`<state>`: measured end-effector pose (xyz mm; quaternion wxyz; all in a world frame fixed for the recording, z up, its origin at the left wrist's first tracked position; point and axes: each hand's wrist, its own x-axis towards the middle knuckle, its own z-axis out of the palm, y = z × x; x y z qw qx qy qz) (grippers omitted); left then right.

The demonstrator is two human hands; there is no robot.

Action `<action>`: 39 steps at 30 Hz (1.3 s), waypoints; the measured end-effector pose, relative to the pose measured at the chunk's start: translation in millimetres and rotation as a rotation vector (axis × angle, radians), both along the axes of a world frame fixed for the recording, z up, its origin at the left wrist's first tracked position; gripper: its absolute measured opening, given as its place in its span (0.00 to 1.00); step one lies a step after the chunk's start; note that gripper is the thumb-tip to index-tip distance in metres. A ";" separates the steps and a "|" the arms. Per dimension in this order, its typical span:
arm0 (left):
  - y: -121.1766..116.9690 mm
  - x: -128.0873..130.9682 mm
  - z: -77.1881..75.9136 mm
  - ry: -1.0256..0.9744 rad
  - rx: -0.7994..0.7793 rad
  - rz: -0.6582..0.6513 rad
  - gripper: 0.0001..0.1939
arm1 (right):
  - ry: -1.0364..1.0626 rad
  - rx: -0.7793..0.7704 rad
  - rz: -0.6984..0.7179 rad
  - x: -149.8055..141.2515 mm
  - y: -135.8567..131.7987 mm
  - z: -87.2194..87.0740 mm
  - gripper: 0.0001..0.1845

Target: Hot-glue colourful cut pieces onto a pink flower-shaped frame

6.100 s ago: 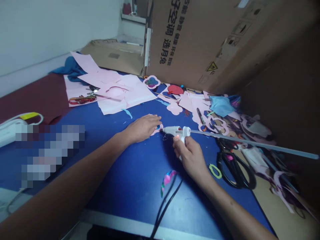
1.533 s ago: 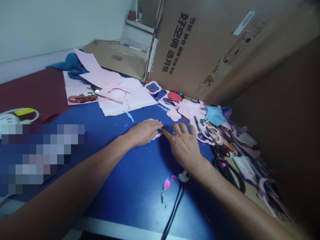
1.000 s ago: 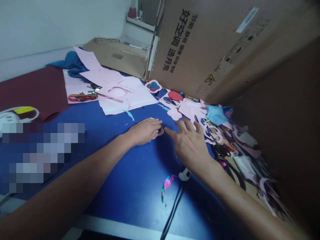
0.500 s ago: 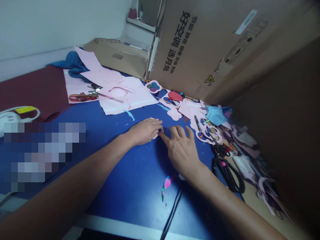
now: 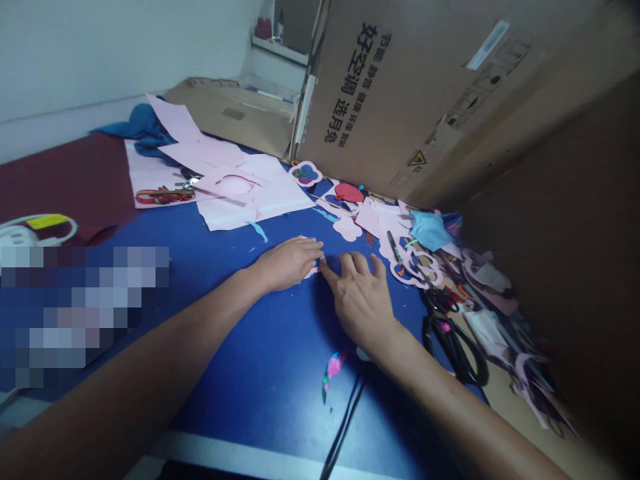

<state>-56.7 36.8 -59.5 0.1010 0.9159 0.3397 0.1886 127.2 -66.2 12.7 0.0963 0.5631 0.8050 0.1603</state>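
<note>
A small pink paper cutout (image 5: 309, 273) lies on the blue tabletop, and its edge shows a darker blue patch. My left hand (image 5: 290, 260) lies over it with fingers stretched out, pressing it down and hiding most of it. My right hand (image 5: 361, 293) rests on the table just to the right, fingers apart, one of them touching the cutout's right edge. Under my right wrist, a pale object is mostly hidden. In front of it lies a curved pink, blue and green strip (image 5: 332, 372).
Pink paper sheets (image 5: 260, 187) spread across the back left. Black-handled scissors (image 5: 457, 353) lie on the right among paper scraps and flower-shaped frames (image 5: 421, 267). A large cardboard box (image 5: 380, 100) stands behind. A black cord (image 5: 343, 427) runs off the front edge.
Both hands stay at the cutout almost unmoved. More of the blue patch shows at its edge between the fingertips. The whole view has shifted slightly.
</note>
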 end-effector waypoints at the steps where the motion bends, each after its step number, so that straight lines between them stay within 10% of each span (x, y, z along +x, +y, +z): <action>1: 0.1 0.0 -0.2 0.001 -0.001 0.000 0.23 | -0.004 0.000 -0.005 0.1 1.5 0.8 0.30; 18: 0.0 -0.7 0.6 -0.017 -0.016 0.002 0.23 | 0.028 0.022 -0.072 13.2 28.2 10.7 0.29; 28: -0.1 -6.6 0.3 -0.173 -0.007 0.024 0.24 | 0.154 0.221 -0.183 70.2 -13.5 32.6 0.29; 39: 5.8 -24.8 13.5 -0.222 0.079 0.412 0.21 | 0.678 0.000 -0.228 43.3 -0.2 33.6 0.27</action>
